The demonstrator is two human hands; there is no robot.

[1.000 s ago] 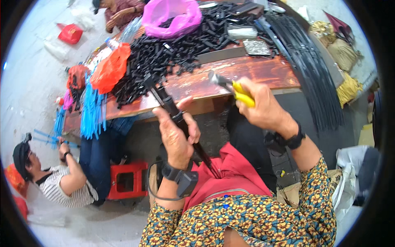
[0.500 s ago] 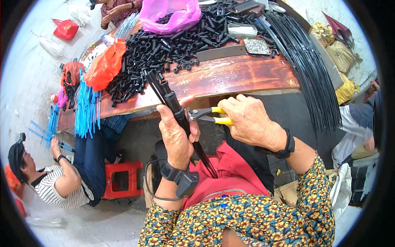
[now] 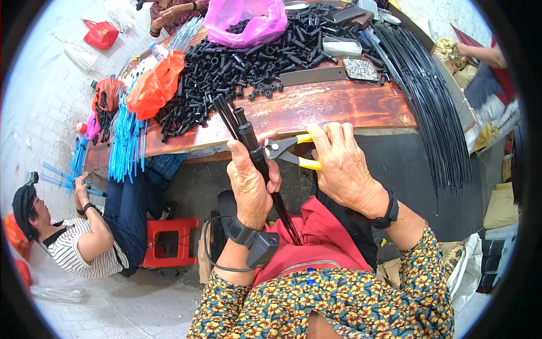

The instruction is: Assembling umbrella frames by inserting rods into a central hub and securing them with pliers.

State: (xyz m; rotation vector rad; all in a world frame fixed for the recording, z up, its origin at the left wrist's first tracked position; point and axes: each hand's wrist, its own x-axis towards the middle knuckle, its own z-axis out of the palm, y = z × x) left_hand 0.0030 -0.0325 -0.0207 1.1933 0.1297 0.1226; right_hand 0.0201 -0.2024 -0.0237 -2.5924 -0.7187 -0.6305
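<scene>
Left hand (image 3: 252,183) clamps a bundle of thin black rods (image 3: 265,175); right hand (image 3: 344,166) squeezes yellow-handled pliers (image 3: 291,151), jaws seemingly nipping its plastic sleeve, above the glossy wooden surface (image 3: 333,104).

The pliers (image 3: 293,152) have yellow handles, and the rods (image 3: 257,158) in the left hand (image 3: 251,183) are black. The table (image 3: 339,104) is reddish brown wood, with a heap of black tubes (image 3: 237,68). Far on it lies a pink bag (image 3: 245,20), at left an orange bag (image 3: 155,85). The straws (image 3: 124,141) at far left are blue. The stool (image 3: 169,240) is red. The near sleeves (image 3: 339,299) have a flower pattern, yellow on dark blue.
</scene>
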